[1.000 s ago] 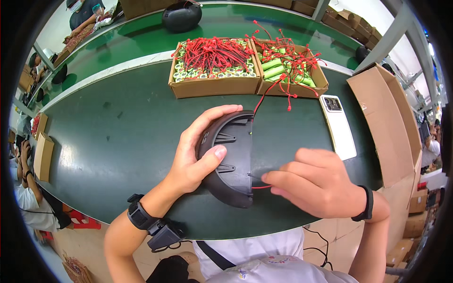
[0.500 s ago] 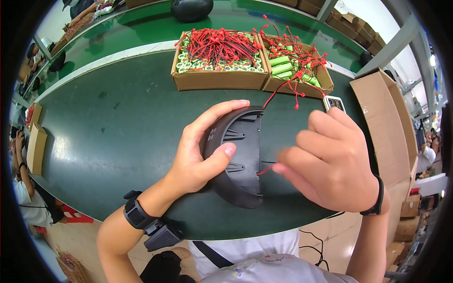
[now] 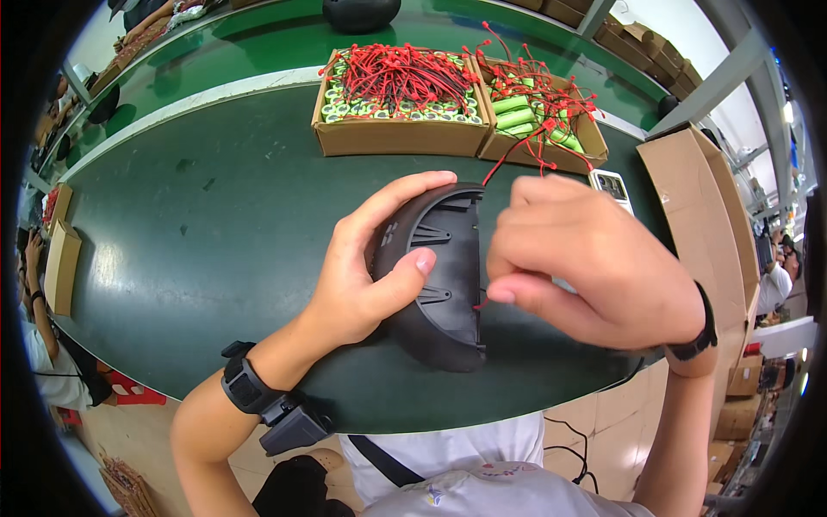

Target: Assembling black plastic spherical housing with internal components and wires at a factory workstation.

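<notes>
– What've you got hold of rn?

– My left hand [image 3: 357, 271] is wrapped round a black curved plastic shell [image 3: 435, 280], fingers over its far rim, thumb pressed on the ribbed inner face. Firm grip, hand closed on it. The shell is up off the dark green table [image 3: 189, 233], tilted, approx. in front of my chest.

– And the right?

– My right hand [image 3: 590, 267] is just beside the shell's straight edge, fingers curled in tight. A thin red wire [image 3: 504, 164] runs up from behind the knuckles twd the boxes, and a bit of red shows at the fingertips by the shell's edge. Can't tell whether I'm actually pinching it; the fingers hide that.

– What's behind?

– Two open cardboard boxes side by side at the far edge of the table: the left box [image 3: 396, 129] w/ rows of round cell ends under a tangle of red leads, the right box [image 3: 551, 142] w/ green cylindrical cells lying loose, also red-wired. A white phone [image 3: 610, 185] lies near my right hand, partly hidden by it. A tall empty carton [image 3: 698, 224] stands at the right.
</notes>
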Tool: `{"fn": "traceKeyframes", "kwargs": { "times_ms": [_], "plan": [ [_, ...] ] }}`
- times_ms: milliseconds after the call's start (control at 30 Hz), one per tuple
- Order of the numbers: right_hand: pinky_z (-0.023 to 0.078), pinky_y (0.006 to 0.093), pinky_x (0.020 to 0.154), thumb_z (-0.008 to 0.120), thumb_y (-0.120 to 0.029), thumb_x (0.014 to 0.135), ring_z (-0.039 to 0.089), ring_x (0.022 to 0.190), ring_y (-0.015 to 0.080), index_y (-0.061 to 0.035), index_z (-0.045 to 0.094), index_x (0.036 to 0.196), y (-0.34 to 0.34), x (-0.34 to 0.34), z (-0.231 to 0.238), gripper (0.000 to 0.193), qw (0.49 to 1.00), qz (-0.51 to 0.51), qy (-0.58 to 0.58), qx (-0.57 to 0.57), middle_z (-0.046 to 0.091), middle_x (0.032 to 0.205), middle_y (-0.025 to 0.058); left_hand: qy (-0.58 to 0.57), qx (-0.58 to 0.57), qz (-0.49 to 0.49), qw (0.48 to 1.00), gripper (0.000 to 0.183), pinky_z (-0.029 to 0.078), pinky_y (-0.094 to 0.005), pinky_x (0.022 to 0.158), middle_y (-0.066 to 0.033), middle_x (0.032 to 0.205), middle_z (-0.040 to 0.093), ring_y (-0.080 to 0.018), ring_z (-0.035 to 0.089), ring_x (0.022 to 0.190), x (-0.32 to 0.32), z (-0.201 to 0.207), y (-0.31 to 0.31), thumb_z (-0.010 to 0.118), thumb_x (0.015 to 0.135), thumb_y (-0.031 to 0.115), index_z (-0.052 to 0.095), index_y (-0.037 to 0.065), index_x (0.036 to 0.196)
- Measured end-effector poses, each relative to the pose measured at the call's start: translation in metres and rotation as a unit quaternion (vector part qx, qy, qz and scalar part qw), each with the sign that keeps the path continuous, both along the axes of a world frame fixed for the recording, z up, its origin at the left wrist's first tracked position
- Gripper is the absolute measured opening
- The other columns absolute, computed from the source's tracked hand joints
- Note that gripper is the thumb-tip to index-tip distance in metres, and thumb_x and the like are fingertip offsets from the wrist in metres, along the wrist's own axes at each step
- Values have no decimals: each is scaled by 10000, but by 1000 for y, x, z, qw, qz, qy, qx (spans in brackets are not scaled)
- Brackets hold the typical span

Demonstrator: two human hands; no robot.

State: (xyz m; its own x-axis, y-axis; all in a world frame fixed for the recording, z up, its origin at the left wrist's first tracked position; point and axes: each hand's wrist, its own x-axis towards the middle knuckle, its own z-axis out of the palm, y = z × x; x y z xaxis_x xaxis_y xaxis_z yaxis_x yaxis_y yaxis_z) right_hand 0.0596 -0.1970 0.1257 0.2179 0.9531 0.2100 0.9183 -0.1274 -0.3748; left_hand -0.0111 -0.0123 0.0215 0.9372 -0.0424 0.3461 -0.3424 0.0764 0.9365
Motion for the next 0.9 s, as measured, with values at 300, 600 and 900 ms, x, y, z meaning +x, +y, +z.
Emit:
{"fn": "traceKeyframes", "kwargs": {
  "times_ms": [300,600,900],
  "plan": [
    [392,319,519,717,-90,669,512,546,187,-80,574,668,14,-4,-1,144,995,-50,-83,13,499,547,-10,-121,41,77,989,428,354,-392,1021,-163,1218,556,-305,497,1196,0,3,3,611,743,75,590,23,1167],
    [358,293,493,769,-145,669,502,525,159,-106,604,681,1,-5,-14,170,989,-54,-67,123,519,562,-18,-184,277,45,942,217,340,-516,1018,-95,912,652,-353,557,1061,-17,33,-7,707,655,74,665,38,864],
    [399,292,557,793,-284,676,547,616,197,-55,651,872,-17,-4,-24,333,973,-60,-85,207,611,706,31,-187,212,65,957,143,320,-555,1037,-58,707,657,-185,631,680,-12,32,-16,665,669,-39,633,25,793]
  ]
}}
